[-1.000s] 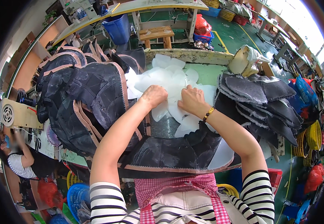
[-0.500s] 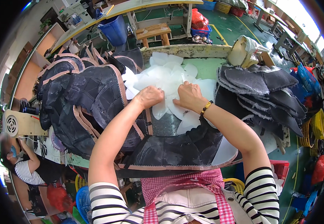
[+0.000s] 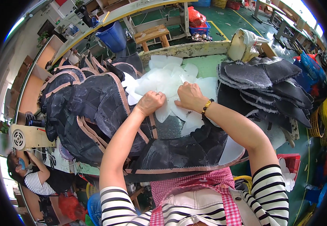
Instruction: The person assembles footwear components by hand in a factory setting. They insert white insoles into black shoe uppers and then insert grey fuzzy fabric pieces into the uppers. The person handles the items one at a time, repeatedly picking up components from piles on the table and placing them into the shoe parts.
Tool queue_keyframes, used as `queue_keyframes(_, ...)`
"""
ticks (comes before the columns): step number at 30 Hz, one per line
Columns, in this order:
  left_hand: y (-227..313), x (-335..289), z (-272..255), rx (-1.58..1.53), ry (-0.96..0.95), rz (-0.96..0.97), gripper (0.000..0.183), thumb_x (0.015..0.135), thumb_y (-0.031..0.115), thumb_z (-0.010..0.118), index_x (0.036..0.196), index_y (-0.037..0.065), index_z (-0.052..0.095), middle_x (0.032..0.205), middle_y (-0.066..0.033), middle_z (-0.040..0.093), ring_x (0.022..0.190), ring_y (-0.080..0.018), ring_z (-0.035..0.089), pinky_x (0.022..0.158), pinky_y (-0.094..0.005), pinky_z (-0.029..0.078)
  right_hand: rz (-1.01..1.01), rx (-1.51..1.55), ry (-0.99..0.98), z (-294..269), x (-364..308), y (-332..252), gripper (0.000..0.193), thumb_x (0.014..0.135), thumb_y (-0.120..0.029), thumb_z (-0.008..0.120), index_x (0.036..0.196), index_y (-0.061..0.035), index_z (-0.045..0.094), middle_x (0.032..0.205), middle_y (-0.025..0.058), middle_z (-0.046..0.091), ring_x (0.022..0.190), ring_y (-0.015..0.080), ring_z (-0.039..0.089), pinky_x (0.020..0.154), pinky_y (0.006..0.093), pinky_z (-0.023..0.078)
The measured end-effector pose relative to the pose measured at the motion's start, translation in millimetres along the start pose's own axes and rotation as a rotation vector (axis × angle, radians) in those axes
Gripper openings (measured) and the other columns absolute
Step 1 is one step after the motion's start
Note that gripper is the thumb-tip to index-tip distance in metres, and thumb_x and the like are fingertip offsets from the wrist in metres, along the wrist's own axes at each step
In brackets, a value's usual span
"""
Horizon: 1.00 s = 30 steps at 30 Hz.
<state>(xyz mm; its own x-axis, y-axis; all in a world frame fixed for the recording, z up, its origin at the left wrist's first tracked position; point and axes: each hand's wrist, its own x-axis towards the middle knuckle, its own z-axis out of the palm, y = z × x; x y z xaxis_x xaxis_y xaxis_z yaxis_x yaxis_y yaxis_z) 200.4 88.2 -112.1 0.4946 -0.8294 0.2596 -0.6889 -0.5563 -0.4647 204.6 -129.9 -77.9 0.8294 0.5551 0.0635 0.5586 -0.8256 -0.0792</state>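
Both my hands are over a loose pile of white translucent plastic pieces (image 3: 148, 82) in the middle of the bench. My left hand (image 3: 151, 102) is closed, with a white piece at its fingertips. To its right, my right hand (image 3: 190, 97) is also closed, thumb sideways; its curled fingers hide what they grip. The hands are a short way apart. Nearer my body lies a curved black fabric panel (image 3: 178, 152) with pinkish-brown stitched edging. A whitish insert (image 3: 231, 150) shows at that panel's right end.
Black edged panels (image 3: 92, 98) are heaped on the left. A stack of dark grey fabric pieces (image 3: 250, 77) with frayed edges stands on the right. Behind the bench are a blue bin (image 3: 112, 36) and a wooden stool (image 3: 152, 34). Another person (image 3: 39, 175) works at far left.
The view has shifted slightly, so the bench and heaps sit a little differently in the picture. Both hands stay closed over the white pile, with little movement.
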Motion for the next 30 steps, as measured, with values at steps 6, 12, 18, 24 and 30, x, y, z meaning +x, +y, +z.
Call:
queue_keyframes(6, -3.1, 0.3, 2.8, -0.136, 0.092, -0.026, 0.005, 0.075, 0.008, 0.058, 0.079, 0.006, 0.055, 0.073, -0.0058, 0.061, 0.065, -0.0185, 0.065, 0.061, -0.0299, 0.05, -0.027, 0.007, -0.027, -3.3, 0.6, 0.2, 0.038, 0.071, -0.038, 0.072, 0.077, -0.0004, 0.07, 0.079, 0.0128, 0.068, 0.082, 0.0263, 0.065, 0.066, 0.0373, 0.053)
queue_keyframes(12, -11.2, 21.4, -12.7, -0.188, -0.127, -0.135, 0.021, 0.076, 0.002, 0.056, 0.097, 0.002, 0.058, 0.086, -0.0098, 0.065, 0.075, -0.0254, 0.067, 0.064, -0.0339, 0.053, -0.012, 0.024, -0.049, -5.3, -0.4, 2.2, 0.034, 0.071, -0.035, 0.072, 0.076, -0.001, 0.071, 0.079, 0.0118, 0.069, 0.084, 0.0258, 0.064, 0.067, 0.0375, 0.053)
queue_keyframes(18, -15.7, 27.2, -8.5, -0.631, 0.117, -0.258, 0.013, 0.082, -0.001, 0.053, 0.091, 0.004, 0.061, 0.089, -0.0112, 0.065, 0.077, -0.0322, 0.066, 0.068, -0.0387, 0.053, -0.024, 0.025, -0.047, -3.2, -1.1, 1.1, 0.032, 0.072, -0.034, 0.07, 0.075, -0.0017, 0.07, 0.08, 0.011, 0.069, 0.086, 0.0256, 0.064, 0.067, 0.0377, 0.053)
queue_keyframes(24, -64.3, 40.7, -27.6, -0.433, 0.391, -0.6, 0.007, 0.082, 0.002, 0.059, 0.086, 0.003, 0.064, 0.08, -0.0134, 0.066, 0.074, -0.0315, 0.065, 0.066, -0.0369, 0.053, -0.031, -0.024, -0.032, -2.4, -0.2, -0.4, 0.033, 0.075, -0.036, 0.069, 0.076, -0.0027, 0.07, 0.08, 0.0112, 0.069, 0.086, 0.0255, 0.065, 0.068, 0.0378, 0.053)
queue_keyframes(30, -38.8, 29.8, -41.7, -0.489, -0.093, -0.282, 0.023, 0.077, 0.018, 0.07, 0.097, 0.006, 0.066, 0.096, -0.0139, 0.066, 0.09, -0.0326, 0.065, 0.079, -0.0392, 0.053, -0.035, -0.029, -0.043, -2.6, 1.1, 2.3, 0.033, 0.076, -0.036, 0.068, 0.078, -0.0034, 0.07, 0.079, 0.0123, 0.069, 0.086, 0.0263, 0.066, 0.069, 0.0382, 0.054)
